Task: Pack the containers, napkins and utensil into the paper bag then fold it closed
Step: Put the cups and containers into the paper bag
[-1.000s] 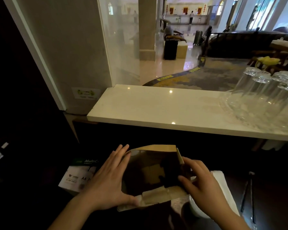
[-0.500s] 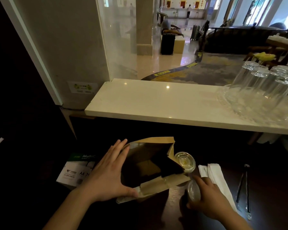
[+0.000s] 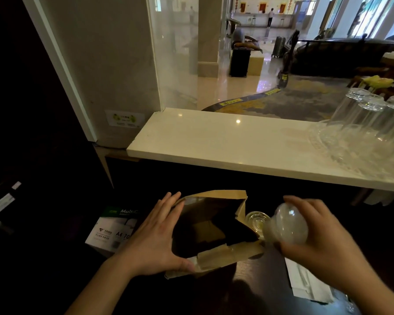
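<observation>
1. Head view, far left: a white and green box of A4 paper (image 3: 114, 228) sits low in the dark, beside the person's left forearm.
2. The left hand (image 3: 155, 237) lies flat against the left side of the open brown paper bag (image 3: 214, 230); its fingers are straight and close together along the bag's wall, and the thumb hooks over the near folded rim.
3. The bag stands on the dark wooden table (image 3: 248, 292) with its mouth open upward; the inside is too dark to tell what it holds.
4. Just right of the bag, a small clear plastic lidded container (image 3: 256, 221) stands on the table, touching or nearly touching the bag's right edge.
5. The right hand (image 3: 316, 237) holds a second clear round plastic container (image 3: 287, 226) lifted and tilted beside the bag's mouth, fingers curled around its far side.
6. Below that hand, white folded paper napkins (image 3: 305, 283) lie on the table.
7. Above, upturned clear drinking glasses (image 3: 369, 128) stand at the right end of a pale stone counter (image 3: 214, 142).
</observation>
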